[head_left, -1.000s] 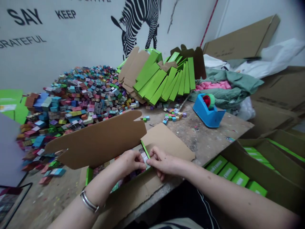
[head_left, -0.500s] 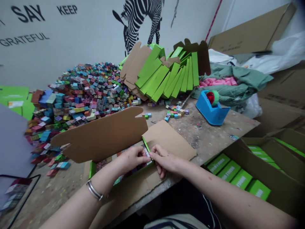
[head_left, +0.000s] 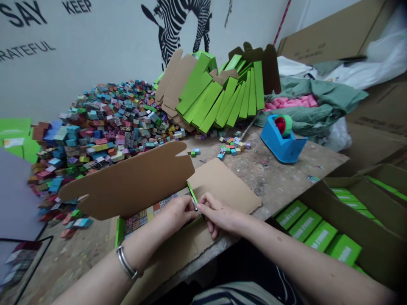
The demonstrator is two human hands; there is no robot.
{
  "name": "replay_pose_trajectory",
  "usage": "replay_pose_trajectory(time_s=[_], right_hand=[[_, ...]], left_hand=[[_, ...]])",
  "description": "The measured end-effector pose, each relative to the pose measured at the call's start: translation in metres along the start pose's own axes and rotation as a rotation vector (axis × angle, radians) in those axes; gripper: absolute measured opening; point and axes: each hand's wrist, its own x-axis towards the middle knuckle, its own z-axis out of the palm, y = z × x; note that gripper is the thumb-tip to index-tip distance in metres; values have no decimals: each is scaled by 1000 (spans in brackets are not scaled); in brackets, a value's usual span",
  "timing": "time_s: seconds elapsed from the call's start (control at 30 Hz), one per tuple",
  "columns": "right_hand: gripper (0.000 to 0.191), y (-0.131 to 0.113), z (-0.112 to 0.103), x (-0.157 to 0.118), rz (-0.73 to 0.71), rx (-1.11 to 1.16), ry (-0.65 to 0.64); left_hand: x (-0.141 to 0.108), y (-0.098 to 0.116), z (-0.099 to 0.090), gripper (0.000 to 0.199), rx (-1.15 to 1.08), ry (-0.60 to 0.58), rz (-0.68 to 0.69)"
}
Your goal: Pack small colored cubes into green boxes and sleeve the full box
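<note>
An open cardboard box [head_left: 120, 231], green outside and brown inside, lies in front of me with its lid [head_left: 136, 182] raised toward the back. Rows of small patterned blocks [head_left: 144, 217] fill the part of it that shows. My left hand [head_left: 179, 212] reaches over the box, its fingertips pinched together at the right end; whatever they hold is hidden. At that same corner, my right hand [head_left: 219, 215] is closed with its thumb and fingers on the box's green right wall. The fingertips of both hands nearly touch. My left forearm covers the box's near side.
Behind the box rises a large heap of small coloured blocks [head_left: 108, 123]. Folded green boxes [head_left: 219, 97] lean at the back. A blue tape dispenser [head_left: 281, 142] stands right, near loose blocks [head_left: 233, 146]. Below the table edge, a carton holds green boxes [head_left: 321, 237].
My left hand has shifted slightly left and down, and more block rows show beside it. The right hand stays at the box's right wall. The view has moved a little.
</note>
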Motion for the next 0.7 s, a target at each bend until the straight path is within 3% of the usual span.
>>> replay_pose_trajectory(time_s=[0.23,0.4,0.6,0.7], right_hand=[[24,5,-2,1,-2,51,-39],[28,4,-1,-1,-23,69,-10],[38,8,5,1,-22,24,63],[50,3,8,4,10,-70,105]], left_hand=[[-12,-13,2,22,-38,97,-4],[-16,-13,6,15,-48,152,8],[-33,0,24,14,-77,410,-53],[-47,3,34,17,-143,560,18]])
